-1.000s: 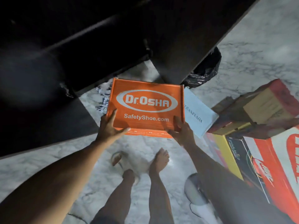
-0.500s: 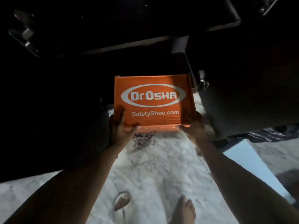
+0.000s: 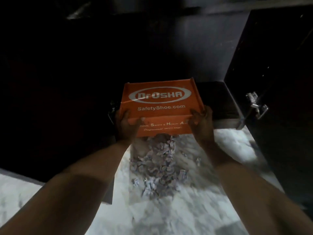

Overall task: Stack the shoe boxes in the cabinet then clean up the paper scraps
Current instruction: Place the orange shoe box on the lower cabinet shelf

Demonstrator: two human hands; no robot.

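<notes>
An orange shoe box (image 3: 160, 103) with a white oval logo sits at the mouth of the dark cabinet (image 3: 216, 102), its far end inside. My left hand (image 3: 126, 125) grips its near left corner and my right hand (image 3: 202, 123) grips its near right corner. A pile of torn paper scraps (image 3: 159, 165) lies on the white marble floor (image 3: 172, 216) just below the box, between my forearms. The cabinet's inside is too dark to show other boxes.
An open dark cabinet door (image 3: 274, 85) stands at the right, with a metal hinge (image 3: 255, 106) by its lower edge. Another dark door panel (image 3: 50, 102) fills the left side.
I have carried the orange box forward from over the floor into the cabinet opening. The view swung away from the other shoe boxes, and the paper scraps came into sight.
</notes>
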